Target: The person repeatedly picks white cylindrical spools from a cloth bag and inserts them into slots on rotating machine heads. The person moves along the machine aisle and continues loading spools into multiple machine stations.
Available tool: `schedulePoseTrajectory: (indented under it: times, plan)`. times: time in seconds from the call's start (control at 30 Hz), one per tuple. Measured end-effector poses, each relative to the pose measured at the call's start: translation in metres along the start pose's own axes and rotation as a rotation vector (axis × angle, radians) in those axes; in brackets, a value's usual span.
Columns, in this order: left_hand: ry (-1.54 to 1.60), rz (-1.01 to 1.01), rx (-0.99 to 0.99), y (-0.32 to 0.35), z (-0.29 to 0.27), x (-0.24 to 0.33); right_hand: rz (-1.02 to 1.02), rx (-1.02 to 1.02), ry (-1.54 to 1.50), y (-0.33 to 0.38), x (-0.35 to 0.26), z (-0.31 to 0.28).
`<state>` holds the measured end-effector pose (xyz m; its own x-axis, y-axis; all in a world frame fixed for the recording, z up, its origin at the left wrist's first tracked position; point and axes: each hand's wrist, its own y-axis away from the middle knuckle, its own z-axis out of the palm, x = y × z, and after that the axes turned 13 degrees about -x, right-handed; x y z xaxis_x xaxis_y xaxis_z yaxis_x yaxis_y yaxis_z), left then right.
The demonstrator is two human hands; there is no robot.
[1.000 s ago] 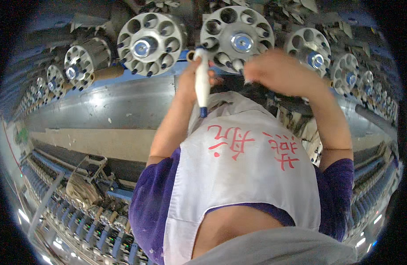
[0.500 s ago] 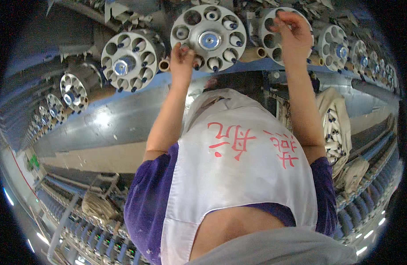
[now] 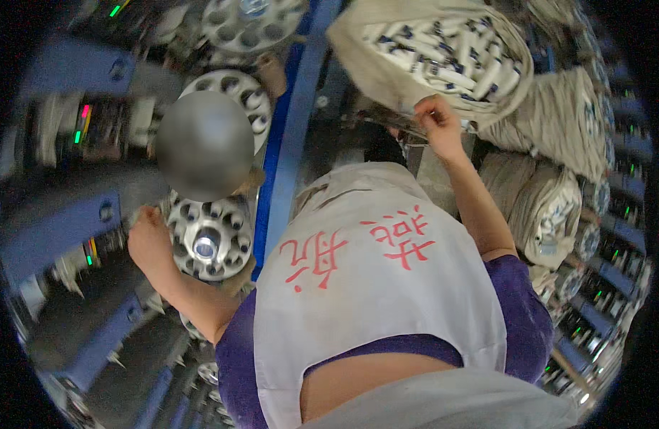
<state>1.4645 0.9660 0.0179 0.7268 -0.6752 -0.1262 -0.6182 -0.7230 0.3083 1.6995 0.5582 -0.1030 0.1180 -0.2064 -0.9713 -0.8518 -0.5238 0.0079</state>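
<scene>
One turn rightward just made: white yarn bobbins (image 3: 458, 63) in canvas sack (image 3: 376, 68) now far right, within reach. Right hand (image 3: 442, 129) by sack's near rim, fingers half-curled; left hand (image 3: 149, 237) beside round bobbin magazine (image 3: 207, 244), fingers curled. Whether either grips anything: cannot tell.

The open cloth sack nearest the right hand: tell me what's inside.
Inside the cloth sack lies a jumbled heap of white bobbins with dark blue ends. Only the top ones show; whatever lies beneath, down to the bottom, is covered by them and the cloth.
</scene>
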Motion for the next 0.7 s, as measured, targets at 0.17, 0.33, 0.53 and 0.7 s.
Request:
schedulePoseTrajectory:
  times: [0.17, 0.33, 0.53, 0.7]
  plan:
    - [0.539, 0.556, 0.27, -0.042, -0.025, 0.208, 0.061, 0.239, 0.3, -0.029, 0.089, -0.138]
    - [0.386, 1.078, -0.167, -0.082, 0.048, 0.425, 0.306, -0.321, 0.905, -0.079, 0.135, -0.191]
    - [-0.156, 1.279, -0.416, -0.095, 0.109, 0.512, 0.399, -0.693, 0.983, -0.105, 0.15, -0.211]
    - [0.692, 0.946, -0.514, -0.106, 0.076, 0.539, 0.368, -0.318, 0.022, -0.112, 0.133, -0.212]
